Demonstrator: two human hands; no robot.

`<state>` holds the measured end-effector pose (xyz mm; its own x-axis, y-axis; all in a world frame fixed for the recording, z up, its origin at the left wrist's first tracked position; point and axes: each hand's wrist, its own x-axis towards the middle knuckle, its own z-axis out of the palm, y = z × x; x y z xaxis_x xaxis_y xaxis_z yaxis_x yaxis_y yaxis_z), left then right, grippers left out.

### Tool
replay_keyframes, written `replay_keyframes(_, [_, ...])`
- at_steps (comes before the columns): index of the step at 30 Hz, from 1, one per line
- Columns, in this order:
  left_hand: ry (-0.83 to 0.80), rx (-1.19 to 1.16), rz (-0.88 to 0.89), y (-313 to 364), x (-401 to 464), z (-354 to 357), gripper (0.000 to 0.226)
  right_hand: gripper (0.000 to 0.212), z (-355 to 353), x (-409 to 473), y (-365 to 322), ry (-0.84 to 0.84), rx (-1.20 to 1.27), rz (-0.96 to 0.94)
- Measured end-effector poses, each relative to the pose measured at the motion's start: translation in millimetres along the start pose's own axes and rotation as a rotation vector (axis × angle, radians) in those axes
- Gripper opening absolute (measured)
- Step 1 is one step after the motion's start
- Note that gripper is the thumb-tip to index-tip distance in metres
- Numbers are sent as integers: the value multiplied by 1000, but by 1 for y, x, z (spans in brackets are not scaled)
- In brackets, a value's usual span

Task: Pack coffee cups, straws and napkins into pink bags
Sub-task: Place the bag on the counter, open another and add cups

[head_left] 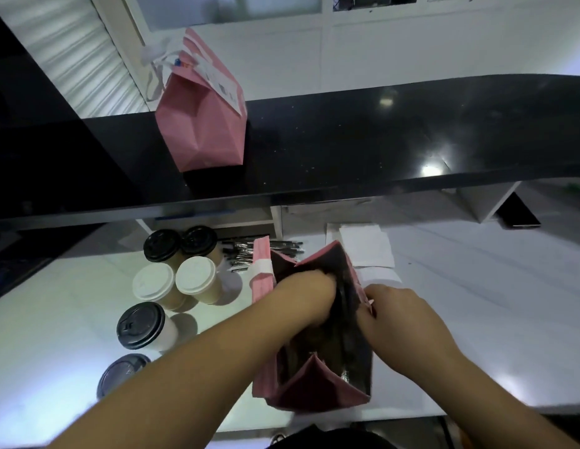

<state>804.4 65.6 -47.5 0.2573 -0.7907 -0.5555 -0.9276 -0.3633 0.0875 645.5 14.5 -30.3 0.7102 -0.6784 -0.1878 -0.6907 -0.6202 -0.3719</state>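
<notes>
**Bag being spread open for packing**

Cups (172,280) stand at the left of the white table (476,303), lidded and light; best taken round the wall, not the lid. Straws (249,251) lie behind them, beside a flat stack of bags (261,270). Next, the left hand (309,291) reaches into the open bag (317,380), its fingers hidden inside. The right hand (402,312) pinches the right rim. Thin paper creases easily, so hold it at the rim. Napkins (366,244) lie behind.
</notes>
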Motion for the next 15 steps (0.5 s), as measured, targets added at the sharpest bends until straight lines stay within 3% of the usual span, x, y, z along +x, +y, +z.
replay_keyframes(2, [138, -1, 82, 0, -26, -18, 26, 21, -1, 0, -2, -8, 6, -2])
replay_keyframes(6, [496, -207, 158, -23, -87, -43, 20, 23, -2, 0, -4, -3, -3, -17])
replay_keyframes(9, [677, -382, 54, -60, -124, -38, 11, 23, 0, -1, -7, 13, -26, -21])
replay_keyframes(12, [596, -388, -118, -108, -137, 1, 12, 22, 2, 1, -11, 16, -36, -6])
replay_keyframes(15, [244, -176, -271, -139, -143, 57, 41, 22, 3, 2, -14, 11, -47, 2])
